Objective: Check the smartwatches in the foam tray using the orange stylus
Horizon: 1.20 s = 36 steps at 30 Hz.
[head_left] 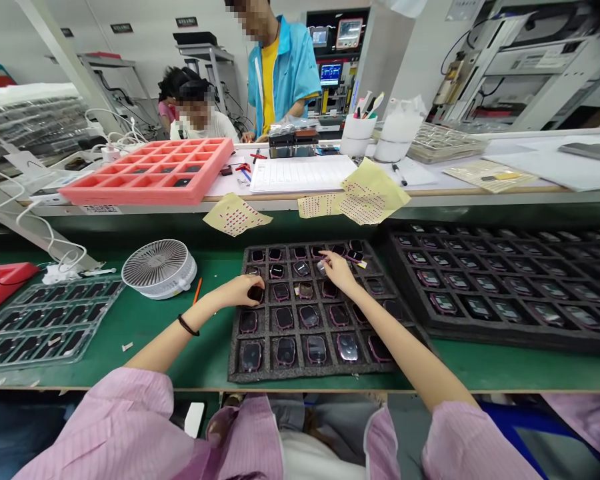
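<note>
reaching into a black foam tray [236,350] of pink-rimmed square screens [284,318], the left hand [240,291] curls over a dark square piece [255,293], its grip hard to judge, while the right hand [341,273] pinches a small silvery tab [321,267].

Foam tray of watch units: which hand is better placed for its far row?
Probably the right hand: its fingertips are nearly there, while the left hand rests further back on a dark unit.

- A foam tray [233,353] sits on the bench mat [205,360], smartwatch bodies [284,318] in its cells
- The left hand [240,290] and right hand [340,273] lie over that tray
- A second foam tray [505,337] lies just right of it
- A desk fan [159,267] stands to its left, a plastic tray [45,327] beyond
- Behind, a raised shelf [430,191] carries a foam crate [200,187] and a printed form [303,173]
</note>
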Motion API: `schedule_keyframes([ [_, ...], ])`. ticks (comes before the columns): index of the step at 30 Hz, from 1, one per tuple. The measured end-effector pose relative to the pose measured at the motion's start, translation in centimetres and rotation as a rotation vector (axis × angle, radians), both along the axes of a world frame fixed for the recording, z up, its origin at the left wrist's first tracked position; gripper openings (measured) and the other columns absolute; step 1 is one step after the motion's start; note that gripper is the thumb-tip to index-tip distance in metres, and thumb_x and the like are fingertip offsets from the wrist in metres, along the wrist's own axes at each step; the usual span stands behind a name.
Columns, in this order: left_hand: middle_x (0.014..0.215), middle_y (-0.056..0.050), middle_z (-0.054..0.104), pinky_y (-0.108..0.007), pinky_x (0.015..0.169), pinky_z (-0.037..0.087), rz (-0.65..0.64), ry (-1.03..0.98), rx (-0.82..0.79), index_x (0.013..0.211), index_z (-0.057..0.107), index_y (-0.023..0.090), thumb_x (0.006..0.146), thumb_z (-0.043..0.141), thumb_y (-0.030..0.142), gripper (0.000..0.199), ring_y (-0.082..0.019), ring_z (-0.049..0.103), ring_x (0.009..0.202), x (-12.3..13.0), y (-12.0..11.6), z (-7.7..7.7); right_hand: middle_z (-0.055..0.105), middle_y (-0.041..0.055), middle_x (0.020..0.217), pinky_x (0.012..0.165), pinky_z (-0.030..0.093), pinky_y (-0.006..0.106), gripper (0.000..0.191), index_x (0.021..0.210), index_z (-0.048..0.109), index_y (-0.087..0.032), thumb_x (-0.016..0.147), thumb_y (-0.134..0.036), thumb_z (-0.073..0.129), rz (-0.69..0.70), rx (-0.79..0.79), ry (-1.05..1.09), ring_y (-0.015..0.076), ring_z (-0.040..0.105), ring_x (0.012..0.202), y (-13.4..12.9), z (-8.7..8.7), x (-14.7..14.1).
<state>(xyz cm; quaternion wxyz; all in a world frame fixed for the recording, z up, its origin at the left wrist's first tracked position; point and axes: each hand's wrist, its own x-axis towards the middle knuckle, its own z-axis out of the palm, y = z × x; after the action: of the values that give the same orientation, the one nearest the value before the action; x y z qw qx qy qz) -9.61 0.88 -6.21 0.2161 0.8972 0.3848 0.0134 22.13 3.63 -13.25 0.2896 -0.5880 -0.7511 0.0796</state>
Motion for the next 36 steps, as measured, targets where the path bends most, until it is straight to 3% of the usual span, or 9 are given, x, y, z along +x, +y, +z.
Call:
schedule_keyframes([
  [4, 0.093, -0.004, 0.066, -0.027, 0.077, 0.048, 0.073, -0.077, 0.101, 0.093, 0.059, 0.018, 0.071, 0.069, 0.031, 0.027, -0.018, 0.061, 0.085, -0.8, -0.1, -0.9, 0.061, 0.0113, 0.103, 0.088, 0.047, 0.037, 0.037, 0.122, 0.059, -0.016, 0.090, -0.016, 0.040, 0.002, 0.053, -0.038, 0.0235, 0.058, 0.098, -0.4, 0.5, 0.7],
  [9, 0.092, -0.004, 0.066, -0.024, 0.076, 0.051, 0.184, -0.312, 0.071, 0.094, 0.058, 0.018, 0.074, 0.069, 0.045, 0.035, -0.016, 0.062, 0.084, 1.2, 0.0, 0.0, 0.055, 0.0147, 0.120, 0.097, 0.041, 0.042, 0.036, 0.122, 0.060, -0.017, 0.090, -0.023, 0.045, -0.027, 0.103, -0.100, 0.0286, 0.050, 0.112, -1.5, 1.2, 1.4],
  [11, 0.097, -0.005, 0.066, -0.024, 0.077, 0.051, 0.160, -0.308, 0.071, 0.098, 0.058, 0.018, 0.075, 0.068, 0.044, 0.036, -0.017, 0.062, 0.089, 3.1, 0.0, 0.4, 0.054, 0.0167, 0.121, 0.098, 0.038, 0.046, 0.037, 0.123, 0.060, -0.015, 0.089, -0.020, 0.044, -0.093, 0.107, -0.114, 0.0312, 0.048, 0.113, -1.5, 1.3, 2.7],
  [14, 0.101, -0.007, 0.067, -0.027, 0.081, 0.050, 0.068, -0.101, 0.087, 0.103, 0.059, 0.017, 0.075, 0.069, 0.035, 0.035, -0.020, 0.063, 0.095, 5.6, -0.2, 0.4, 0.052, 0.0199, 0.121, 0.094, 0.038, 0.051, 0.040, 0.124, 0.059, -0.013, 0.087, -0.018, 0.044, -0.220, 0.105, -0.122, 0.0346, 0.047, 0.112, -1.1, 1.1, 5.6],
  [19, 0.102, -0.007, 0.068, -0.027, 0.081, 0.047, 0.000, 0.050, 0.085, 0.107, 0.061, 0.019, 0.070, 0.071, 0.020, 0.039, -0.023, 0.065, 0.096, 6.9, -0.2, -0.1, 0.063, 0.0140, 0.100, 0.084, 0.045, 0.042, 0.031, 0.112, 0.067, -0.016, 0.086, -0.023, 0.052, -0.227, 0.058, -0.137, 0.0290, 0.054, 0.094, -0.7, 0.2, 9.4],
  [25, 0.095, -0.007, 0.070, -0.025, 0.073, 0.046, 0.041, 0.118, 0.095, 0.104, 0.065, 0.019, 0.068, 0.072, 0.018, 0.037, -0.024, 0.066, 0.087, 7.0, 0.1, -0.1, 0.064, 0.0113, 0.108, 0.086, 0.044, 0.038, 0.033, 0.118, 0.065, -0.020, 0.088, -0.027, 0.053, -0.146, 0.063, -0.160, 0.0264, 0.053, 0.098, -0.3, -0.1, 9.6],
  [31, 0.100, -0.005, 0.071, -0.024, 0.079, 0.045, -0.001, -0.016, 0.116, 0.101, 0.066, 0.018, 0.072, 0.073, 0.027, 0.031, -0.020, 0.066, 0.090, 8.5, 0.4, 1.5, 0.058, 0.0164, 0.102, 0.082, 0.044, 0.042, 0.039, 0.121, 0.062, -0.015, 0.086, -0.029, 0.053, -0.312, 0.071, -0.168, 0.0306, 0.052, 0.096, -1.6, 0.2, 10.0],
  [36, 0.104, -0.008, 0.069, -0.026, 0.082, 0.046, -0.147, 0.032, 0.125, 0.103, 0.067, 0.017, 0.072, 0.072, 0.019, 0.032, -0.022, 0.065, 0.095, 11.9, 1.1, 1.0, 0.061, 0.0193, 0.097, 0.077, 0.042, 0.044, 0.037, 0.116, 0.064, -0.012, 0.088, -0.031, 0.050, -0.414, 0.028, -0.207, 0.0336, 0.052, 0.094, -2.6, 0.0, 10.3],
])
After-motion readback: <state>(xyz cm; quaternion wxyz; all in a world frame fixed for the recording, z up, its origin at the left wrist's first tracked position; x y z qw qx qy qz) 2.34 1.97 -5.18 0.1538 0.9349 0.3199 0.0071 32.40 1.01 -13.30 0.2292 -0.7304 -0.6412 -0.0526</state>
